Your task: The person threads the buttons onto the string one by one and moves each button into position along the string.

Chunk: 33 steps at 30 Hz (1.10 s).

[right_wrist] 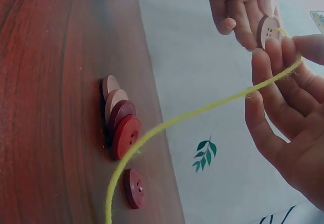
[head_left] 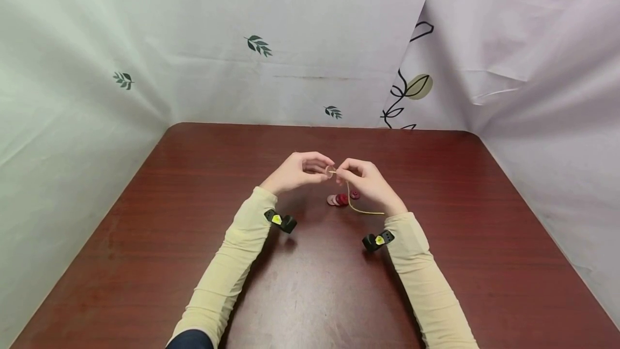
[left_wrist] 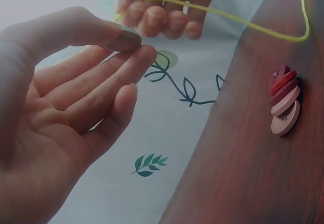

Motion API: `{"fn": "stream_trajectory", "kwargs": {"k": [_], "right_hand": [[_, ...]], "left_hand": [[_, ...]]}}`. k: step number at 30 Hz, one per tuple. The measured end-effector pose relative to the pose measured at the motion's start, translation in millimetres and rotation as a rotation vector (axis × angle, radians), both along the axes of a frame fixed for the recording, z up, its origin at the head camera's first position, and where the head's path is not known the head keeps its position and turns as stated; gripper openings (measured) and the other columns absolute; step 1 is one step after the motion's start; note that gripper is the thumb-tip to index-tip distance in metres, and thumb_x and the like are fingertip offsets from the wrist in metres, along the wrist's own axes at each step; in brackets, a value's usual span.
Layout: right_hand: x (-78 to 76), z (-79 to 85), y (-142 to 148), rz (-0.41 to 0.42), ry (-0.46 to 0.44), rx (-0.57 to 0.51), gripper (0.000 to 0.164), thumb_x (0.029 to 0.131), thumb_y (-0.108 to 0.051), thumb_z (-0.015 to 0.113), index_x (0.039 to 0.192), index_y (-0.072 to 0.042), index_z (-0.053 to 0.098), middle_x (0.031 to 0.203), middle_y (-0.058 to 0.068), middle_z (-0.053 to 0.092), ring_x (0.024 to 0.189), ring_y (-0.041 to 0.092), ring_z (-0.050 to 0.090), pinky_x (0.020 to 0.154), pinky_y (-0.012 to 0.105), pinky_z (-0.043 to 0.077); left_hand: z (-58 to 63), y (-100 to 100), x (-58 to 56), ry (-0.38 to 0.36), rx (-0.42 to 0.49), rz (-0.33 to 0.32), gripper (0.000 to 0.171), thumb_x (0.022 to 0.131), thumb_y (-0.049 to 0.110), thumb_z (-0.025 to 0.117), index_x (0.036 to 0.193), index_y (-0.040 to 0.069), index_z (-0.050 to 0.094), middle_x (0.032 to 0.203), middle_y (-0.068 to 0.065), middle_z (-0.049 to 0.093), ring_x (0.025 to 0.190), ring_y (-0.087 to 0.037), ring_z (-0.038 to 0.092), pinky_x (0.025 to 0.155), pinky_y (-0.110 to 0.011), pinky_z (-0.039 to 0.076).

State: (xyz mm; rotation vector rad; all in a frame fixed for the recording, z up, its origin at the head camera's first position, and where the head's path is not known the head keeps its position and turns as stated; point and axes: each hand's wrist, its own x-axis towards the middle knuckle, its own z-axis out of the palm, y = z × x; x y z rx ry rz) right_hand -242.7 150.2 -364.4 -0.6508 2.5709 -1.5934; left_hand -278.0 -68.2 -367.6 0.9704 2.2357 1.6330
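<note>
Taking the held button as the middle of a clock dial with twelve straight ahead, a dark cuff (head_left: 191, 339) sits nearest, and cream sleeves come in, the left sleeve (head_left: 237, 252) from between seven and eight and the right sleeve (head_left: 426, 273) from between four and five. Small black devices (head_left: 373, 242) are strapped near both wrists, above the brown surface (head_left: 310, 290). Toward four o'clock trails the loose end of a yellow cord (head_left: 365, 212); whether it touches the surface I cannot tell. Between five and six, an overlapping row of buttons (right_wrist: 126, 135) lies on the surface, two pale pink, one maroon and one red, with a separate dark red button (right_wrist: 134, 188) just beside the red one, at about four. Above them the hands nearly meet: at nine the left hand (head_left: 294, 173) pinches a pale button (right_wrist: 268, 31) at its rim, the other fingers loosely spread, while at three the right hand (head_left: 370, 180) pinches the cord close to its tip. That tip meets the button's holed face; how far in it goes is hidden. Beyond the surface's far edge, a white cloth (head_left: 194, 26) hangs, printed with leaf sprigs (head_left: 258, 46) at ten, eleven and twelve and a black-outlined vine (head_left: 398, 98) between one and two.
</note>
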Motion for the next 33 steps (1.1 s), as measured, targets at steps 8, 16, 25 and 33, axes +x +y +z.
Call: {"fn": "stream_trajectory", "kwargs": {"k": [8,16,25,33], "right_hand": [[-1.7,-3.1,-0.8,-0.011,0.02,0.026,0.016,0.096,-0.017,0.059,0.091,-0.003,0.066,0.084,0.013,0.067,0.082,0.036,0.059,0.064,0.026,0.045],[-1.7,-1.2,0.9,-0.016,0.007,0.006,0.017,0.096,-0.015,0.058,0.092,-0.001,0.065,0.083,0.011,0.067,0.087,0.042,0.059,0.07,0.033,0.048],[-2.8,-0.7,2.9,0.025,-0.027,0.014,0.015,0.096,-0.015,0.058,0.088,-0.004,0.065,0.084,0.019,0.066,0.077,0.033,0.058,0.06,0.036,0.048],[-2.3,-1.7,3.0,0.051,-0.031,0.019,0.015,0.096,-0.013,0.056,0.088,-0.004,0.065,0.083,0.016,0.065,0.078,0.032,0.057,0.058,0.034,0.046]], "left_hand": [[2.7,1.6,2.3,-0.005,-0.01,0.002,0.035,0.085,0.004,0.071,0.118,0.0,0.063,0.107,-0.017,0.072,0.097,-0.015,0.07,0.093,-0.044,0.053],[0.9,2.5,1.5,0.004,-0.017,-0.005,0.033,0.085,0.004,0.07,0.117,0.002,0.064,0.106,-0.016,0.072,0.097,-0.016,0.07,0.092,-0.042,0.053],[0.7,2.8,0.4,-0.006,-0.005,-0.009,0.037,0.085,0.002,0.069,0.12,-0.006,0.06,0.108,-0.019,0.071,0.098,-0.018,0.07,0.091,-0.036,0.054],[1.3,2.3,1.1,-0.01,-0.011,-0.003,0.038,0.085,0.002,0.07,0.121,-0.005,0.061,0.109,-0.019,0.071,0.099,-0.019,0.07,0.091,-0.036,0.054]]}}
